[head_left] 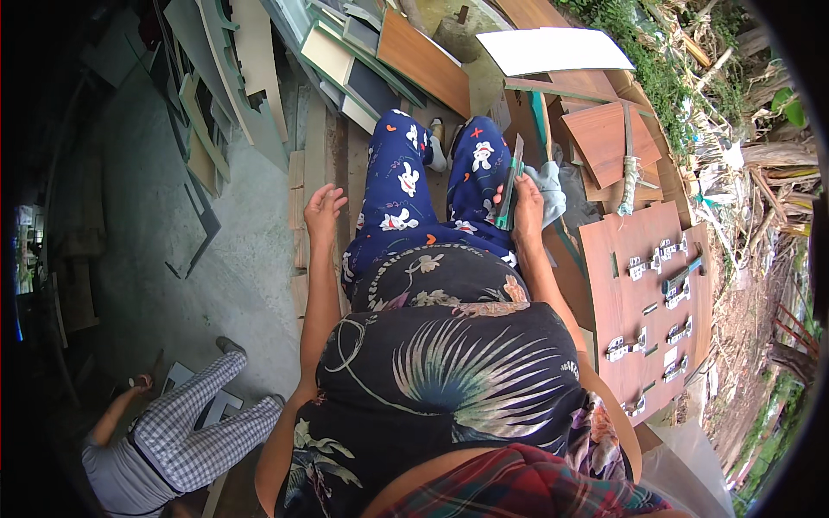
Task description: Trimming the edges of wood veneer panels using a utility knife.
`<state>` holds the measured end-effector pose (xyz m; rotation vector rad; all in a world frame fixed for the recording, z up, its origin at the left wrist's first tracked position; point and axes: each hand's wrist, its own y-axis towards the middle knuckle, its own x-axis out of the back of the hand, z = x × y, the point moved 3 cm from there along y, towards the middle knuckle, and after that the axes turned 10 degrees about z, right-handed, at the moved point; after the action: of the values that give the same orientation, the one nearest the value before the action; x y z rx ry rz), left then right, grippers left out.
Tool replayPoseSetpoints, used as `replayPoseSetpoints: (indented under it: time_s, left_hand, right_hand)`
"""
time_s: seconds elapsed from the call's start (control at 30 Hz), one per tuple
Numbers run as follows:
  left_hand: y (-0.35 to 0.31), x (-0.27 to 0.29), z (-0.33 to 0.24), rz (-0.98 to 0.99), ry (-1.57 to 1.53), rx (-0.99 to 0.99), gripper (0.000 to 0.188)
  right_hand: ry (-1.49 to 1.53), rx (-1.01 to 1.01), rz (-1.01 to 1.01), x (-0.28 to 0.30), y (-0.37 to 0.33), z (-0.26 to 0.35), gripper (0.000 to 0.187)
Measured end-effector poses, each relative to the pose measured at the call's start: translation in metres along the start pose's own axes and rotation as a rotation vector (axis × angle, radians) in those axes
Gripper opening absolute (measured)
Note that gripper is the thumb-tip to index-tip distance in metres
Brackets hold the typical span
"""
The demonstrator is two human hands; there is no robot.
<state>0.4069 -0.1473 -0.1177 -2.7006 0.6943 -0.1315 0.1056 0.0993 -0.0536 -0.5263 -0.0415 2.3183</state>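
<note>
My right hand (528, 207) is closed round a slim green-handled utility knife (510, 186), its flat metal blade pointing up and away above my right knee. Nothing shows in my left hand (324, 209); its fingers are loosely bent and apart, to the left of my left thigh. A light blue cloth (547, 188) lies just beyond the right hand. Farther right rests a brown wood-look panel (609, 298) bearing several metal cabinet hinges (626, 348) and a hammer (682, 274). Near it is a long blade with a cord-wrapped handle (629, 177).
Ahead lean stacked board offcuts (423, 56), with a white board (553, 49) at the far right. More tall offcuts (226, 65) stand left on the concrete floor (250, 250). Another person (181, 440) bends at lower left. Dry plants (768, 173) border the right side.
</note>
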Motion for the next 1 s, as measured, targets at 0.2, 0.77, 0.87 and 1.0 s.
replayPoseSetpoints:
  time_s: [0.2,0.77,0.87,1.0]
  left_hand:
    - [-0.013,-0.004,-0.024,-0.009,-0.002,-0.059,0.036]
    - [-0.034,-0.038,-0.129,-0.151,-0.061,-0.408,0.027]
    - [-0.023,-0.047,-0.117,-0.124,-0.071,-0.35,0.025]
    - [-0.008,-0.052,-0.107,-0.12,-0.015,-0.27,0.024]
  right_hand:
    - [0.043,-0.028,0.015,-0.001,0.005,-0.006,0.022]
    - [-0.089,0.064,0.1,-0.011,0.029,-0.01,0.025]
    - [-0.117,0.105,0.072,-0.007,0.035,-0.007,0.024]
    - [-0.142,0.138,0.062,-0.007,0.056,-0.005,0.024]
